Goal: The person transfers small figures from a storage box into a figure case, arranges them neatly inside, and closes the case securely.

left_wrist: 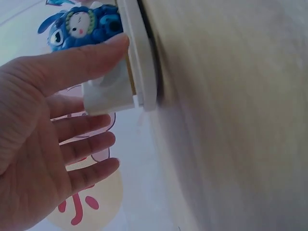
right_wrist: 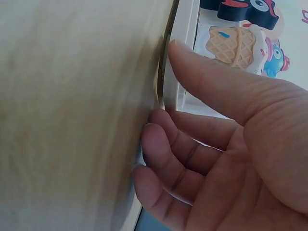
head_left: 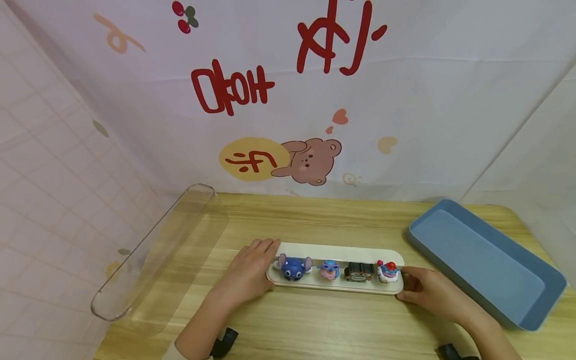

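Observation:
A long white display base [head_left: 324,286] with rounded ends and a raised back step lies on the table. Several small figurines stand in a row on it: a blue big-eared one [head_left: 294,268], one with purple glasses [head_left: 330,270], a dark ridged block with a face [head_left: 360,272] and a cake-like one with a red top [head_left: 388,271]. At the base's left end my left hand [head_left: 249,272] holds it, thumb on the front edge and fingers behind the step. My right hand [head_left: 429,290] pinches the right end, thumb along the front edge [right_wrist: 180,62].
A blue rectangular tray [head_left: 483,270] sits at the right, close beyond the right hand. On the left lies a clear plastic cover [head_left: 171,260]. A white printed cloth [head_left: 405,100] hangs behind the wooden table [head_left: 315,325].

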A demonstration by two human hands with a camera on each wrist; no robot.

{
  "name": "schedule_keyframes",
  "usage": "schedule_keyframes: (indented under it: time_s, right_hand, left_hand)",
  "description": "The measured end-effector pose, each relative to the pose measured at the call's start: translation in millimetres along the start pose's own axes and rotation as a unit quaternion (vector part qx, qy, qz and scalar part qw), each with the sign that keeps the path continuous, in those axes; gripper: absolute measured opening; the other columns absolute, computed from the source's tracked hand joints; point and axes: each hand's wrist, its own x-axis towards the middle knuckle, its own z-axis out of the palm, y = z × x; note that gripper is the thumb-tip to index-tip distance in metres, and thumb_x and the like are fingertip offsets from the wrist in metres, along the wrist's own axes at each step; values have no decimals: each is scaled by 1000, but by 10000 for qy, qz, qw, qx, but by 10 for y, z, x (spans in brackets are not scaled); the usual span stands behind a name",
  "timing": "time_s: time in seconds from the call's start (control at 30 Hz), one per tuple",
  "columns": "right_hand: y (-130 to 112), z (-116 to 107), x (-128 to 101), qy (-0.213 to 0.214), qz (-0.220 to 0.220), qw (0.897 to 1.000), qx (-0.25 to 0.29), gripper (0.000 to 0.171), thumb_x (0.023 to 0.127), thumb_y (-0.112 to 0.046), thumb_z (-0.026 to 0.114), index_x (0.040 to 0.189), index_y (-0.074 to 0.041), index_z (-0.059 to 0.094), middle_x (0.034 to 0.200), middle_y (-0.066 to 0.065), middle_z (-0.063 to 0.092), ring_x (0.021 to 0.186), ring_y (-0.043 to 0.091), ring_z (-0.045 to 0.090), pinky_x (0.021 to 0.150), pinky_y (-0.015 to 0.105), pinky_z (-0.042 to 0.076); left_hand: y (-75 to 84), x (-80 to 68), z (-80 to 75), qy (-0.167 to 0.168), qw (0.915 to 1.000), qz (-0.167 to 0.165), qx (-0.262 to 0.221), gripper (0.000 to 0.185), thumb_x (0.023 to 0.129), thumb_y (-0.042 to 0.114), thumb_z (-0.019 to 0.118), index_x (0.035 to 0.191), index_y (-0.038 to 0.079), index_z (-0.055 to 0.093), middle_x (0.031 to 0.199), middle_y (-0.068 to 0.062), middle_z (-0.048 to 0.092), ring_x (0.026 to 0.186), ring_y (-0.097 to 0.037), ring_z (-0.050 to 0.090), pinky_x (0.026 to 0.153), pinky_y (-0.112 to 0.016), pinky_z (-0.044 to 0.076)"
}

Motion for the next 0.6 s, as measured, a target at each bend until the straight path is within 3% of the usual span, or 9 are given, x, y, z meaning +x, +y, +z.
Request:
schedule_keyframes:
  time_s: [0.13,0.37,0.6]
  right_hand:
    - [5,-12,-25,37,15,10000,-34,54,88,-29,85,125,5,66,77,-13,55,69,-1,47,60,25,42]
    - [8,-7,-27,37,34,10000,-3,57,90,-31,84,128,7,65,78,-13,56,70,-1,48,61,25,43]
    - [0,2,-15,60,146,9999,-60,55,90,-31,84,128,4,66,76,-12,54,67,0,46,60,25,40]
  left_hand:
    - [-10,-37,-77,-16,9997,-116,-197,99,74,23,96,157,5,45,155,-13,51,142,-33,45,117,-56,36]
    - [-106,-131,-270,352,9992,99,135,101,68,33,92,157,13,48,157,-12,49,145,-33,41,125,-59,14]
    - [-212,-244,-434,928,9899,127,1065,99,74,44,87,157,7,46,158,-19,46,145,-42,41,122,-65,19]
